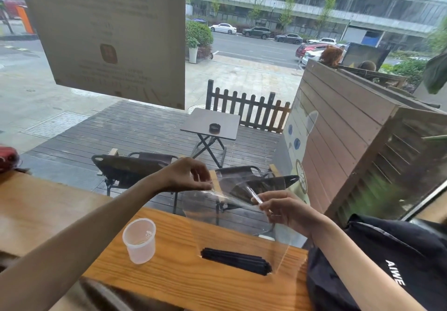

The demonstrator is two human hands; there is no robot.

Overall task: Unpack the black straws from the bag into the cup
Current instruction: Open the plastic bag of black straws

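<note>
Both hands, left hand (191,177) and right hand (281,210), pinch our clear plastic bag (232,204) with clenched fingers; black straws (238,261) lie bundled inside on the wooden surface (193,284), beside the translucent plastic cup (139,239). Risk: straws spilling when tipped.

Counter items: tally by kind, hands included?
Clear plastic cup: 1
Clear plastic bag: 1, pinched by both hands
Bundle of black straws: 1; single straws cannot be counted
Black backpack: 1
Hands: 2, left hand, right hand
Total: 6
</note>
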